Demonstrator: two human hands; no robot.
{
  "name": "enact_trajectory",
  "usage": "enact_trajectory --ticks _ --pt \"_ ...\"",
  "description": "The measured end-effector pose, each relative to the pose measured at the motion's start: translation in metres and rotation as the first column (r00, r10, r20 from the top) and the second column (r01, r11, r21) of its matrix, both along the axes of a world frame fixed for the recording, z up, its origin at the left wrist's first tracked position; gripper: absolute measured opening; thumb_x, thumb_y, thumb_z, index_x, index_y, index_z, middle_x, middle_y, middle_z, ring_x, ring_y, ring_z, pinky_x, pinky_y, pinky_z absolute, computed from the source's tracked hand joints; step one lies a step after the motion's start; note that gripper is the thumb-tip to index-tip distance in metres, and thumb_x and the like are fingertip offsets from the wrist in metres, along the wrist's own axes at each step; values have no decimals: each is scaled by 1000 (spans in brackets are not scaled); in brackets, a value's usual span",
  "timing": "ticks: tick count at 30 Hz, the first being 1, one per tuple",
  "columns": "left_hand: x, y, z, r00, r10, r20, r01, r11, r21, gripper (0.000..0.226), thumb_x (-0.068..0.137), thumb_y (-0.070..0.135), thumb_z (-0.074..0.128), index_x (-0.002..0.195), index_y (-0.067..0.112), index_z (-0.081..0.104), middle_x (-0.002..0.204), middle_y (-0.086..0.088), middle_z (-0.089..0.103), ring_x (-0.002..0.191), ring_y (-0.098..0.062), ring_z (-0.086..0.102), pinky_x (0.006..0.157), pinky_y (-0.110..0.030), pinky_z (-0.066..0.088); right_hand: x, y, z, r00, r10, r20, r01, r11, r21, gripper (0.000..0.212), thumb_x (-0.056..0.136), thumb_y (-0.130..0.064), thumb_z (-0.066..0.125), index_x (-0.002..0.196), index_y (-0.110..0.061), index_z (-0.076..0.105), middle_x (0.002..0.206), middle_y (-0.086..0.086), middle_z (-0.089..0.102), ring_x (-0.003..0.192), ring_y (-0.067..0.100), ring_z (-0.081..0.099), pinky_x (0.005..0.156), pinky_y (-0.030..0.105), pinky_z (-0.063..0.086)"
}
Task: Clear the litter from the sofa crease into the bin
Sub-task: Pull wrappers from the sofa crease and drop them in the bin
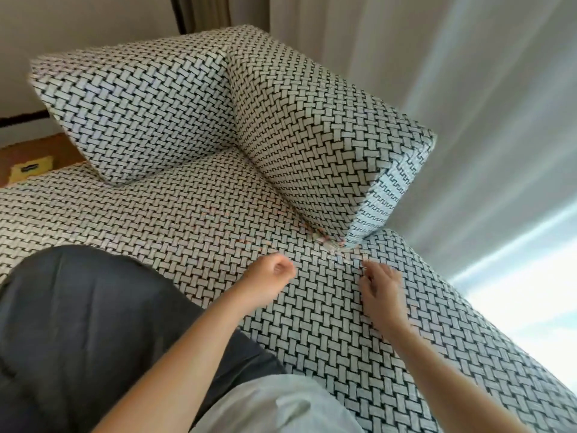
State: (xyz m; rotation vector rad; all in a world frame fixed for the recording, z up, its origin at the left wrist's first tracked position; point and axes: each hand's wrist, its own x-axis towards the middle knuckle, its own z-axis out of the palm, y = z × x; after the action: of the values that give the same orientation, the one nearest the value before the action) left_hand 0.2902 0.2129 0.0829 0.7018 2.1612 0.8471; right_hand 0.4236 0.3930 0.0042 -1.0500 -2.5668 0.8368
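The litter [326,239], small orange and pale crumbs, sits in the crease where the wedge cushion [312,135] meets the sofa seat [175,220], with some strewn leftward across the weave. My left hand [274,273] hovers near it, curled into a fist; I cannot tell whether it holds anything. My right hand [379,287], apart from the left, is blurred, fingers pointing down just beside the crease, its grip unclear.
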Motion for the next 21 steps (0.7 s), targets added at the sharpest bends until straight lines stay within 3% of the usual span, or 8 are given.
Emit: enact_trajectory --ticks 2,6,11,15,21 --pt "6 11 -13 1000 -6 12 6 1000 -1 30 96 29 46 123 17 51 124 4 55 117 -11 50 91 -21 39 -6 4 -4 999 23 48 -28 994 103 44 89 -31 55 131 -18 47 113 -2 53 111 19 44 97 31 33" --pt "10 36 -34 1000 17 -1 -17 1000 -9 36 94 22 50 130 20 46 135 3 47 122 -12 46 102 -30 40 -27 17 -7 978 -105 182 75 983 165 68 85 -59 45 140 -23 29 131 -1 36 125 20 30 107 39 24" --pt "6 59 -58 984 -14 -180 4 998 -58 54 91 22 54 141 19 31 136 -3 38 121 -17 41 104 -33 39 -52 44 -10 949 -102 300 46 981 189 69 80 -62 47 135 -23 35 132 3 37 124 23 31 105 41 24" --pt "0 74 -72 882 -141 -450 74 984 -164 67 90 34 54 145 20 19 133 -8 39 117 -18 44 95 -30 45 -65 64 -9 928 -29 370 -41 983 181 58 75 -65 49 112 -21 51 122 2 45 116 22 40 102 40 27" --pt "-17 99 -76 899 -27 -437 -66 979 -194 65 89 45 51 141 15 26 134 -8 45 113 -22 54 97 -44 43 -68 72 -4 914 32 405 -90 988 124 55 75 -64 51 111 -23 56 120 -1 46 116 19 41 102 38 25"
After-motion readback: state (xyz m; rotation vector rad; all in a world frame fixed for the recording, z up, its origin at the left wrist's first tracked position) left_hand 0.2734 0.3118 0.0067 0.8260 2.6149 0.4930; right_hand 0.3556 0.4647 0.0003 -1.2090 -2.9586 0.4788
